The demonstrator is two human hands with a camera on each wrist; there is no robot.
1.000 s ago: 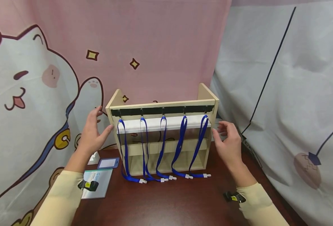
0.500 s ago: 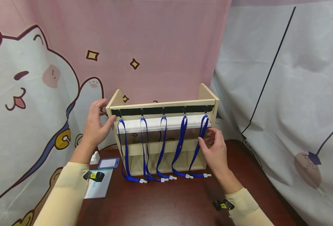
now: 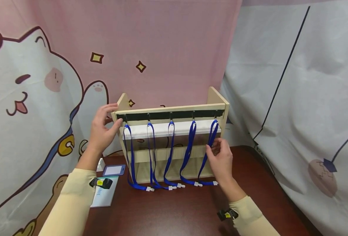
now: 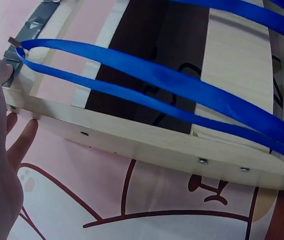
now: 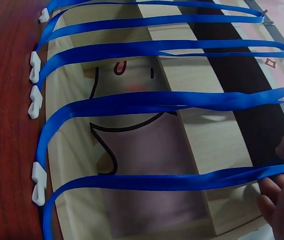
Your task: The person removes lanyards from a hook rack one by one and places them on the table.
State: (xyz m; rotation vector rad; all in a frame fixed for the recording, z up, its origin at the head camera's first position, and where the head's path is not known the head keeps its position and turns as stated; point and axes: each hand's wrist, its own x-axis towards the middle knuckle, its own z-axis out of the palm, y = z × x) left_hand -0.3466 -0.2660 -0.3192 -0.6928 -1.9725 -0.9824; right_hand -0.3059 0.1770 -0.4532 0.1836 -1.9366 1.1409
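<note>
A light wooden rack [image 3: 174,108] stands on the dark table, with a black strip of hooks along its top rail. Several blue lanyards hang from the hooks, their white clips [image 3: 195,184] resting on the table. My left hand [image 3: 114,114] holds the rack's upper left corner, thumb on the black strip and fingers on the outer side panel [image 4: 132,137]. The leftmost lanyard [image 4: 156,82] hangs just beside that thumb. My right hand [image 3: 213,146] pinches the rightmost lanyard [image 3: 212,129] about halfway down. In the right wrist view, the right hand [image 5: 281,175] closes on this strap [image 5: 171,181].
A blue badge holder [image 3: 112,170], a teal card [image 3: 103,196] and a small white object [image 3: 100,163] lie left of the rack. The dark red table [image 3: 176,213] stretches toward me. A pink cartoon curtain [image 3: 162,49] hangs behind and grey cloth [image 3: 309,98] at the right.
My right hand moved left from beside the rack's right end and took hold of the rightmost lanyard. My left hand rose and closed on the rack's upper left corner.
</note>
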